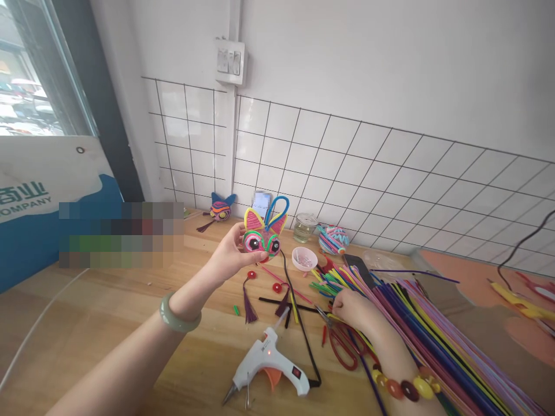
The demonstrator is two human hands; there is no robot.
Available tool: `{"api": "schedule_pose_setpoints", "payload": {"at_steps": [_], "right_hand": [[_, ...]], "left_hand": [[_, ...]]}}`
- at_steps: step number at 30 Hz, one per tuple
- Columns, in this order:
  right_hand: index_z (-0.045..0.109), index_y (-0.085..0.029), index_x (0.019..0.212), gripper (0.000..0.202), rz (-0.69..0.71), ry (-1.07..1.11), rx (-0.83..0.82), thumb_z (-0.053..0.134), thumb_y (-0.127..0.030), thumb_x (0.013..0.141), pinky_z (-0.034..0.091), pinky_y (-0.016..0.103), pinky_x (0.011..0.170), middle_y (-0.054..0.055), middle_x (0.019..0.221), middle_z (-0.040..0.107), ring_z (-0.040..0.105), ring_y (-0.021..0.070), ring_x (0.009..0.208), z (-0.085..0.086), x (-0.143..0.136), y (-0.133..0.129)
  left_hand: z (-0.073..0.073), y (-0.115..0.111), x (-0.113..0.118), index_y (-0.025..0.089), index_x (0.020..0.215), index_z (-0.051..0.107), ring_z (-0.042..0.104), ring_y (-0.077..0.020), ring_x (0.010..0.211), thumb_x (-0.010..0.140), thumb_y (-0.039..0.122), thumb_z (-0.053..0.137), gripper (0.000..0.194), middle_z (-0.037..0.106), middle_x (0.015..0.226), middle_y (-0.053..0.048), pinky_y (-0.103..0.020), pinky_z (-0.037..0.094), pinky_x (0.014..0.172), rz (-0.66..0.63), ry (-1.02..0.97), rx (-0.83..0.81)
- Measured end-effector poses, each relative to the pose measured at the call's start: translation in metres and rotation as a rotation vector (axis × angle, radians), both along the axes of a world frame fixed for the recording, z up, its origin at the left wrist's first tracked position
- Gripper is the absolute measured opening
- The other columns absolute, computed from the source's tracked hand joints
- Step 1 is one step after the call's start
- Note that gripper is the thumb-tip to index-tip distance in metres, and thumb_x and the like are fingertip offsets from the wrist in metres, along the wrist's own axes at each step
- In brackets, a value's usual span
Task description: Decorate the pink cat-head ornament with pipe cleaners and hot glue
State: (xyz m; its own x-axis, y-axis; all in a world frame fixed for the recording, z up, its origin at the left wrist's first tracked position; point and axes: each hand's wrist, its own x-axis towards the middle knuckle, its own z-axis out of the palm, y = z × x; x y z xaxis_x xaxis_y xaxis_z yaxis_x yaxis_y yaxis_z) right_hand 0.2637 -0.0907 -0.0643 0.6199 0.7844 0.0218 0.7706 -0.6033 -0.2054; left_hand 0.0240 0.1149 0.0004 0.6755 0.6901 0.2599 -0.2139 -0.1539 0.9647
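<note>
Cat-eared head of coiled pink, green and yellow fuzzy stems (262,233) is up in the left hand (233,249), above the wooden desk (191,375) toward its back edge, thumb in front, fingers wrapped round. Right hand (348,306) is curled by the multicoloured fuzzy stem bundle (427,329) near the right edge; can't tell if it's pinching any. I'd hold lightly so the coils don't flatten, and mind the white plastic glue gun (267,357) toward the front edge, probably hot.

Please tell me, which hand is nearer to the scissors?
Right. The right hand is close beside the scissors; the left hand is farther away, to their left, holding up the cat head.
</note>
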Motion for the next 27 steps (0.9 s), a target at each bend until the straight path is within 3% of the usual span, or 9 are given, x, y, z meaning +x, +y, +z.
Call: {"api": "schedule_pose_setpoints", "payload": {"at_steps": [4, 7, 9, 14, 20, 24, 27], "right_hand": [[0.065, -0.015, 0.090, 0.018, -0.039, 0.004, -0.167, 0.061, -0.033, 0.090, 0.053, 0.035, 0.078, 0.003, 0.093, 0.068, 0.065, 0.0155, 0.083, -0.010, -0.001, 0.007], [0.062, -0.016, 0.107, 0.024, -0.040, 0.013, -0.145, 0.058, -0.035, 0.092, 0.053, 0.038, 0.082, 0.006, 0.109, 0.065, 0.064, 0.0180, 0.094, -0.011, -0.002, 0.009], [0.062, -0.017, 0.107, 0.024, -0.020, 0.030, -0.089, 0.057, -0.035, 0.093, 0.053, 0.036, 0.081, 0.006, 0.108, 0.065, 0.064, 0.0167, 0.091, -0.010, -0.001, 0.009], [0.062, -0.021, 0.077, 0.018, 0.046, 0.049, 0.152, 0.051, -0.027, 0.090, 0.050, 0.034, 0.074, 0.006, 0.081, 0.070, 0.066, 0.0203, 0.078, 0.009, 0.006, 0.006], [0.053, -0.023, 0.101, 0.029, 0.012, 0.027, 0.477, 0.032, -0.042, 0.095, 0.049, 0.031, 0.065, 0.003, 0.071, 0.067, 0.063, 0.0189, 0.060, 0.051, 0.000, -0.007], [0.054, -0.021, 0.103, 0.031, 0.050, 0.091, 0.688, 0.040, -0.046, 0.092, 0.051, 0.030, 0.069, 0.005, 0.079, 0.069, 0.067, 0.0182, 0.069, 0.063, -0.020, -0.011], [0.061, -0.019, 0.103, 0.033, 0.074, 0.104, 0.723, 0.046, -0.046, 0.089, 0.052, 0.030, 0.073, 0.008, 0.091, 0.072, 0.069, 0.0203, 0.080, 0.069, -0.030, -0.012]], "left_hand": [[-0.002, 0.001, 0.001, 0.019, 0.109, 0.050, 0.064, -0.0198, 0.091, 0.058, 0.030, 0.085, 0.062, 0.064, 0.105, -0.007, -0.032, 0.050, 0.081, -0.002, -0.011, 0.012], [-0.003, 0.001, 0.001, 0.018, 0.110, 0.049, 0.064, -0.0199, 0.091, 0.058, 0.030, 0.085, 0.064, 0.066, 0.101, -0.007, -0.032, 0.050, 0.082, -0.015, -0.012, 0.008], [-0.003, 0.000, 0.001, 0.017, 0.110, 0.049, 0.064, -0.0192, 0.091, 0.059, 0.030, 0.084, 0.064, 0.066, 0.099, -0.006, -0.032, 0.050, 0.081, -0.026, -0.012, 0.005], [-0.001, -0.002, 0.000, 0.017, 0.110, 0.049, 0.064, -0.0184, 0.088, 0.060, 0.030, 0.084, 0.062, 0.065, 0.100, -0.005, -0.031, 0.050, 0.078, -0.044, -0.005, -0.010], [-0.004, -0.006, 0.002, 0.017, 0.110, 0.049, 0.064, -0.0185, 0.091, 0.060, 0.027, 0.085, 0.063, 0.062, 0.108, -0.008, -0.031, 0.050, 0.080, -0.069, -0.014, 0.003], [-0.005, -0.012, 0.003, 0.018, 0.108, 0.050, 0.065, -0.0180, 0.086, 0.060, 0.028, 0.085, 0.061, 0.062, 0.108, -0.007, -0.031, 0.051, 0.076, -0.106, 0.005, -0.024], [-0.005, -0.014, 0.003, 0.018, 0.108, 0.050, 0.064, -0.0159, 0.080, 0.060, 0.028, 0.084, 0.060, 0.061, 0.107, -0.006, -0.030, 0.051, 0.072, -0.117, 0.015, -0.029]]}}
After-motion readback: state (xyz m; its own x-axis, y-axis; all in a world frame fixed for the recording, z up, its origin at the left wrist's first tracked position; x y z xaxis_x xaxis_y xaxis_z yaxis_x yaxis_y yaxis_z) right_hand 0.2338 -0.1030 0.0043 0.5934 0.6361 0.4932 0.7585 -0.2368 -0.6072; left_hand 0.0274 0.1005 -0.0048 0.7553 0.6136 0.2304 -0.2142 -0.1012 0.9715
